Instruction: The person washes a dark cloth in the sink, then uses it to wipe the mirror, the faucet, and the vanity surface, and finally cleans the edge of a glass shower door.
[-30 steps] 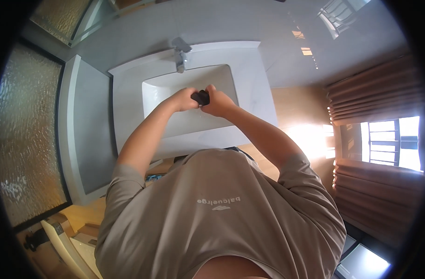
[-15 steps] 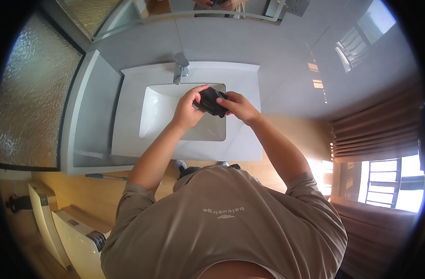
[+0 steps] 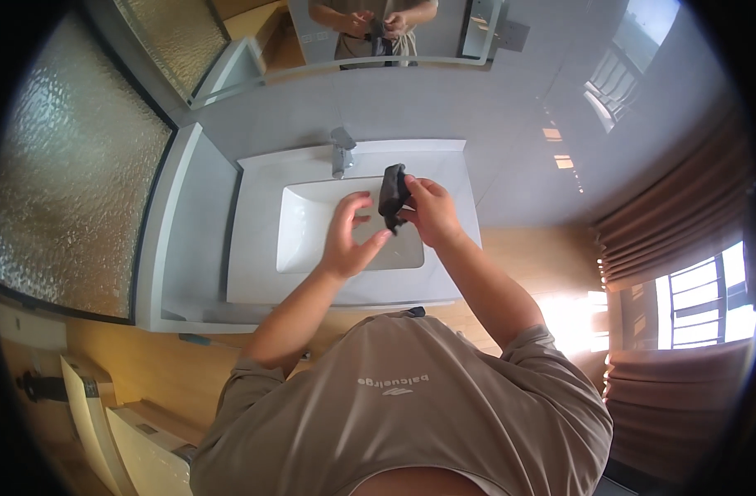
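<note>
Pinching dark cloth (image 3: pixel 392 197), right hand (image 3: pixel 432 217); left hand (image 3: pixel 347 238) spread beside.

Person wears a taupe short-sleeved T-shirt (image 3: pixel 411 413) with small pale chest lettering; forearms, left hand (image 3: pixel 349 236) and right hand (image 3: pixel 432 213) bare.

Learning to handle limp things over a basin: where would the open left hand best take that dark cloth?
Judging by its pose, the dark cloth hangs bunched from the right hand. The left hand could pinch its free lower end, coming from the left.
</note>
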Demonstrator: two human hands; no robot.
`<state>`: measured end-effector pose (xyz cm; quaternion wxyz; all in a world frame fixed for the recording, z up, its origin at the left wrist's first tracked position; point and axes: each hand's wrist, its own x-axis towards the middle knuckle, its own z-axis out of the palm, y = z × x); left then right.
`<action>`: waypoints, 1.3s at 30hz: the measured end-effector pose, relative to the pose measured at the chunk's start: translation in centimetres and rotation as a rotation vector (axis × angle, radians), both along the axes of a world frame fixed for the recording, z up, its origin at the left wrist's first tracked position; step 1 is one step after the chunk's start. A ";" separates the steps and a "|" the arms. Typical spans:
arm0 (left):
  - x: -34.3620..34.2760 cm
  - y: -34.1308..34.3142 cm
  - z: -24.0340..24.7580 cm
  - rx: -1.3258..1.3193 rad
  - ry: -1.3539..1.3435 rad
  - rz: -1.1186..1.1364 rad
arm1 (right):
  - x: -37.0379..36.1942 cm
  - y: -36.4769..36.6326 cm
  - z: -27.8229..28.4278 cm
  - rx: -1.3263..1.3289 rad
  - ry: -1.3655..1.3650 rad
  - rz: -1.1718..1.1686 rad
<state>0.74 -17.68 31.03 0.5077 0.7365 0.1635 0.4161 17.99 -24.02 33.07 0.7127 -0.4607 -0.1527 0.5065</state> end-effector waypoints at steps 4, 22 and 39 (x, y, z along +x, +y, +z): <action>-0.8 0.1 0.4 -0.246 0.053 0.085 | -4.3 0.4 -0.5 -0.053 -0.253 -0.027; 0.4 4.4 -8.6 -0.479 0.508 -0.398 | 4.4 -11.1 -8.4 -0.640 -0.867 -0.085; 7.6 -9.4 -19.4 0.579 0.704 -0.165 | 8.9 -15.8 -19.7 -0.202 -1.642 0.362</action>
